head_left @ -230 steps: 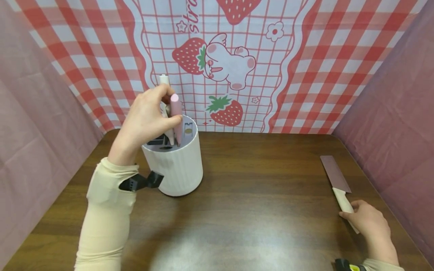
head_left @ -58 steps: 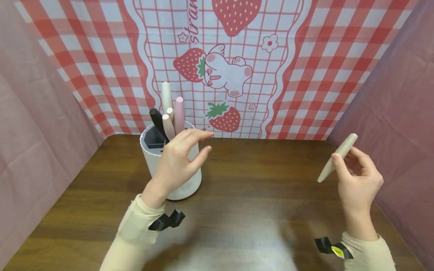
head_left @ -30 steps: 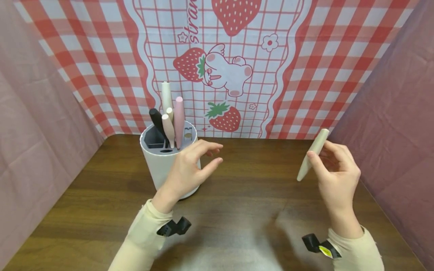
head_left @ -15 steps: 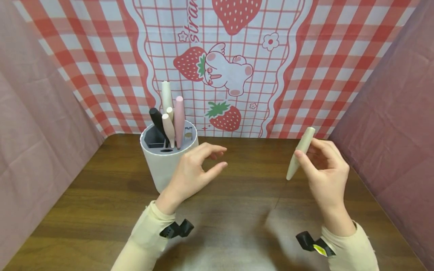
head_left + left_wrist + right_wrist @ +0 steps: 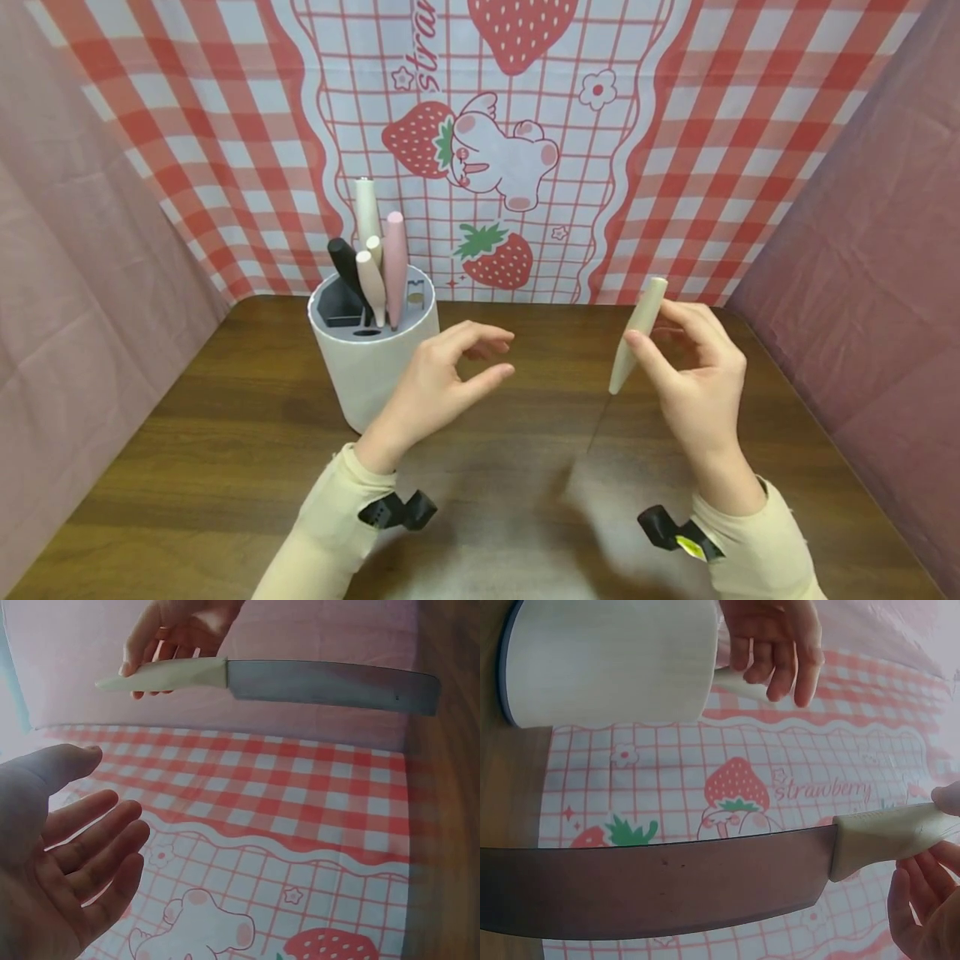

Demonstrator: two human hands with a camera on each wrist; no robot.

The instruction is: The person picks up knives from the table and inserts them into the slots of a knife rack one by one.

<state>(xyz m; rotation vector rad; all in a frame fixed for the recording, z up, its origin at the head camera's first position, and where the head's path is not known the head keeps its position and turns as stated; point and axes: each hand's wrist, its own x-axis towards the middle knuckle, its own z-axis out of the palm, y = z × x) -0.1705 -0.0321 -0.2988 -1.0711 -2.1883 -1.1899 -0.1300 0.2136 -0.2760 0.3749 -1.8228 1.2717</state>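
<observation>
My right hand [image 5: 701, 383] pinches the cream handle [image 5: 637, 333] of a cleaver between thumb and fingers. Its broad blade [image 5: 652, 889] fills the lower part of the right wrist view; in the head view it hangs downward above the table and shows only as a thin line. Facing it, my left hand [image 5: 446, 379] is held in the air, fingers loosely bent and nothing in them. Just behind that hand stands a white round knife block [image 5: 352, 375]. From its top rise a tall white handle [image 5: 367, 208], a pink handle [image 5: 396, 267], a black handle [image 5: 345, 262] and two smaller pale handles.
The dark wooden table [image 5: 225, 475] carries the block at left of centre. A red-checked strawberry cloth [image 5: 675, 167] hangs behind, with pink cloth [image 5: 862, 250] at the sides. The block's top has a wide compartment [image 5: 341, 308] at left and narrower slots.
The cleaver, lying at the table's right earlier, was lifted by my right hand and carried left, its handle turning more upright. My left hand left the block's handles and drifted right.
</observation>
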